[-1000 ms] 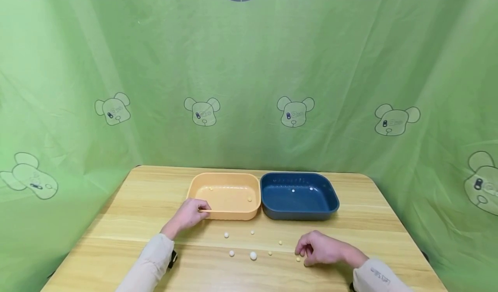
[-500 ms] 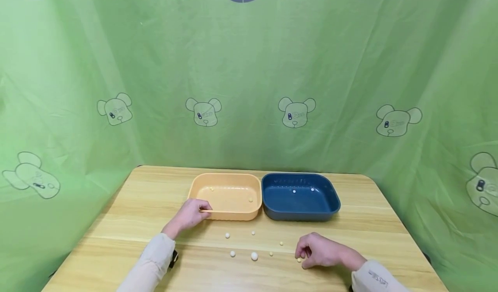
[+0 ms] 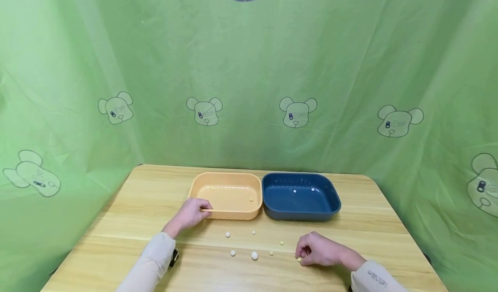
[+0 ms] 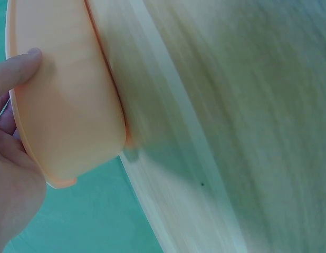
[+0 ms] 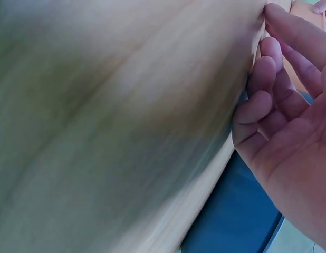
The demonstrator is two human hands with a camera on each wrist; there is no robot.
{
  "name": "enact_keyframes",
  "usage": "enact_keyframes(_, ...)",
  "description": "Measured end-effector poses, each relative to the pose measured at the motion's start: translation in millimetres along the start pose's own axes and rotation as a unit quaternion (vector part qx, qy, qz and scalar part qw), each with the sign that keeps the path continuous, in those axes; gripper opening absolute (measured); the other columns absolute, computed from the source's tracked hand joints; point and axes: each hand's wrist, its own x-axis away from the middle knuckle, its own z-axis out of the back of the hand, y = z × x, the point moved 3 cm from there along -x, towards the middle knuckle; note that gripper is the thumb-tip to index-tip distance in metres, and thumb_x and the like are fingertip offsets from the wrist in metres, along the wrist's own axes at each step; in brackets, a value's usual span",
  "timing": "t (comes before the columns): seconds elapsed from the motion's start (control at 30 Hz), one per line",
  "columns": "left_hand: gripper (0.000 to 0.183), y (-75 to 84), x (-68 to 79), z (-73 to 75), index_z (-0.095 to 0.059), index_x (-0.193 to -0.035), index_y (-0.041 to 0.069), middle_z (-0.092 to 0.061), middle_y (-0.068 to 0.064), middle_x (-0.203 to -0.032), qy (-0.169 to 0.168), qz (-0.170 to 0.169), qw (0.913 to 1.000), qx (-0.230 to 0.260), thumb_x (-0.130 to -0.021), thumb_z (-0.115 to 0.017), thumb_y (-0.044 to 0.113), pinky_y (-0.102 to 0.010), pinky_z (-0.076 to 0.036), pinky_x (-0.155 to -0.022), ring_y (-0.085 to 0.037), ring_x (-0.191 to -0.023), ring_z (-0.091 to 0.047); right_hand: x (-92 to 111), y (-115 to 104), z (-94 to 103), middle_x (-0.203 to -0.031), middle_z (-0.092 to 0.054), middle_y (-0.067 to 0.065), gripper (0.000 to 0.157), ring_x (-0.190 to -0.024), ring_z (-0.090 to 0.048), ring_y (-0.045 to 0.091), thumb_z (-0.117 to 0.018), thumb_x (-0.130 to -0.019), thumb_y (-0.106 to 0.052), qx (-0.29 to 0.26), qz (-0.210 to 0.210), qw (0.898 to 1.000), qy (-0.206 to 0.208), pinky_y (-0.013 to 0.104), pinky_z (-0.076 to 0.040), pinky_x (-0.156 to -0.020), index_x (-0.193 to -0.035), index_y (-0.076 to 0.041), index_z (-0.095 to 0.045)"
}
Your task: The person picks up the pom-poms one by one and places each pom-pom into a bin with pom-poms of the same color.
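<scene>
My left hand (image 3: 190,213) grips the front left rim of a light orange basin (image 3: 233,215); in the left wrist view the thumb (image 4: 23,68) lies against its outer wall. Two small yellow balls lie inside this basin. My right hand (image 3: 320,249) is low over the table, its thumb and forefinger pinching a small yellow ball (image 3: 299,259). That ball does not show in the right wrist view, where the other fingers (image 5: 260,74) are curled. Left of the right hand lie two more yellow balls, one farther back (image 3: 282,243) and one nearer (image 3: 271,253).
A dark blue basin (image 3: 301,216) with two small white balls inside stands right beside the orange one. Several white balls, the largest a white ball (image 3: 254,256), lie on the wooden table (image 3: 373,231) before the basins. A green curtain (image 3: 249,67) surrounds the table.
The right thumb and forefinger have closed around the yellow ball from slightly apart. The left hand stays on the orange basin's rim. The head view has shifted slightly.
</scene>
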Motion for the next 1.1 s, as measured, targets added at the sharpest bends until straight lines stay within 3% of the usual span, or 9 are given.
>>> enact_keyframes(0.67, 0.011, -1.7, 0.3, -0.5, -0.070, -0.077, 0.020, -0.063, 0.016, -0.072, 0.005, -0.010, 0.9999, -0.003, -0.081, -0.072, 0.010, -0.024, -0.047, -0.065, -0.002, -0.063, -0.053, 2.1, 2.8, 3.6, -0.071, -0.058, -0.012, 0.013, -0.065, -0.052, -0.001, -0.073, -0.077, -0.005, -0.031, -0.002, 1.000, 0.004, 0.021, -0.047, -0.056, -0.079, -0.015, -0.066)
enact_keyframes(1.1, 0.009, -1.5, 0.2, -0.1, -0.070, -0.078, 0.019, -0.064, 0.015, -0.072, 0.007, -0.010, 0.9999, -0.001, -0.081, -0.073, 0.011, -0.024, -0.047, -0.064, -0.002, -0.063, -0.054, 0.1, -0.4, 14.9, -0.072, -0.059, -0.009, 0.010, -0.064, -0.053, 0.002, -0.072, -0.077, -0.007, -0.047, -0.037, 0.998, 0.004, 0.023, -0.047, -0.057, -0.081, -0.015, -0.067)
